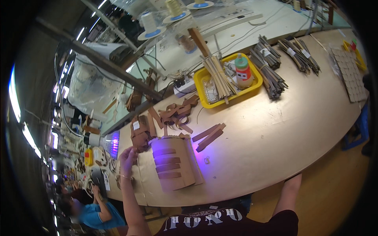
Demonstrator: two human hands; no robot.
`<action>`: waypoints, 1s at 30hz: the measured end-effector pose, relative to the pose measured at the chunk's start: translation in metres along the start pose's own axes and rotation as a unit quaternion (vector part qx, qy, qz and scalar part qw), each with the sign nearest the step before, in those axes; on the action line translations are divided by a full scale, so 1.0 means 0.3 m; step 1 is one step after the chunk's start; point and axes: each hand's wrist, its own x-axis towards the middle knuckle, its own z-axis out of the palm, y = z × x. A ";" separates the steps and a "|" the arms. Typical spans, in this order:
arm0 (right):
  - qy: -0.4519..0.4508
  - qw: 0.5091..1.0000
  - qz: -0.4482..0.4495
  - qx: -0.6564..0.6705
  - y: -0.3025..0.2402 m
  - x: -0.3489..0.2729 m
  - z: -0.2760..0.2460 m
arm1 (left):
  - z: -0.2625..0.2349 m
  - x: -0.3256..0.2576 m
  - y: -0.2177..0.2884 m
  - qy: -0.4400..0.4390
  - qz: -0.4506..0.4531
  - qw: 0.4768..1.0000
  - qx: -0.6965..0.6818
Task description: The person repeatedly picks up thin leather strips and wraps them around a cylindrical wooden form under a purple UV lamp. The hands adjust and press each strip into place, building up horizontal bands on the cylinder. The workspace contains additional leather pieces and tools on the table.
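My left hand is raised at the left of the table with its fingers drawn together. What they pinch, if anything, I cannot make out. Just beyond the fingertips lies a bundle of brown strips with a white label. To the right of this hand rests a tan, flat panel, with several short brown strips lying across it in a row. A lamp's purple light falls on the panel. My right forearm reaches to the table's front edge at the right, where the hand itself is hidden below the edge.
Loose brown strips lie behind the panel, and two more strips to its right. A yellow tray holds a green-capped bottle and pale sticks. Dark strip bundles lie farther right. A lamp stands left; a co-worker sits beyond.
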 end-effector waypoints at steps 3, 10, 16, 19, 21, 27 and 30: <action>0.013 1.000 0.025 -0.002 -0.017 0.014 -0.033 | 0.000 -0.011 -0.004 0.000 -0.006 0.999 0.034; 0.043 0.997 0.055 -0.018 -0.064 0.049 -0.061 | 0.091 -0.007 0.028 -0.017 0.064 0.996 0.061; 0.071 0.996 0.058 -0.013 -0.090 0.054 -0.087 | 0.121 -0.041 0.061 -0.025 0.070 0.996 0.057; 0.085 0.995 0.057 -0.004 -0.106 0.052 -0.104 | 0.117 -0.053 0.056 -0.020 0.086 0.994 0.060; 0.094 0.994 0.055 0.000 -0.116 0.053 -0.114 | 0.112 -0.062 0.051 -0.009 0.084 0.995 0.059; 0.133 0.990 0.050 0.016 -0.136 0.076 -0.176 | 0.118 -0.097 0.074 0.004 0.081 0.994 0.073; 0.156 0.986 0.048 0.034 -0.140 0.106 -0.217 | 0.144 -0.126 0.113 0.018 0.101 0.991 0.086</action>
